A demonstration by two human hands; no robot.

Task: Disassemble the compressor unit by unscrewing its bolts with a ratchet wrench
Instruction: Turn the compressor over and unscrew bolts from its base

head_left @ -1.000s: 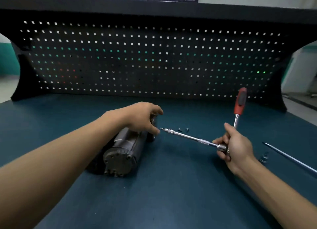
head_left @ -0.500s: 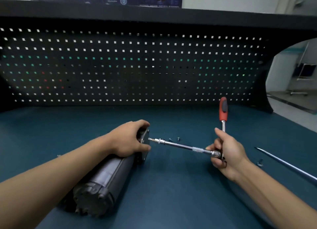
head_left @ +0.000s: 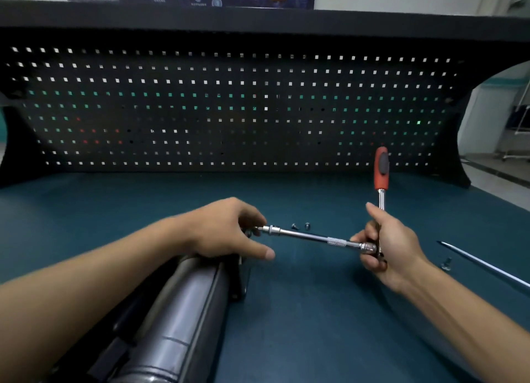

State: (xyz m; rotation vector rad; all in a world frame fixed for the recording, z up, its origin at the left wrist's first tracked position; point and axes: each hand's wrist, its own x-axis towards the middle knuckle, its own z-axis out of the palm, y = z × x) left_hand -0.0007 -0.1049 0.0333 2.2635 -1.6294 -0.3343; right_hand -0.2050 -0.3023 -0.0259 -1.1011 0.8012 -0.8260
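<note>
A grey cylindrical compressor unit (head_left: 183, 311) lies on the blue-green bench, its far end under my left hand (head_left: 226, 230), which grips that end. My right hand (head_left: 387, 245) holds the head of a ratchet wrench (head_left: 380, 199) whose red handle points up and away. A long chrome extension bar (head_left: 312, 237) runs left from the wrench head, and its socket tip sits at the compressor's far end beside my left fingers. The bolt itself is hidden by my fingers.
Two small loose bolts (head_left: 300, 226) lie just behind the extension bar. Another bolt (head_left: 446, 265) and a long thin metal rod (head_left: 484, 265) lie at the right. A black pegboard (head_left: 229, 110) closes off the back of the bench.
The view has come closer and the compressor now reaches toward the bottom left. The extension tip has moved left up to the compressor's end at my left fingers. The wrench handle stands more upright.
</note>
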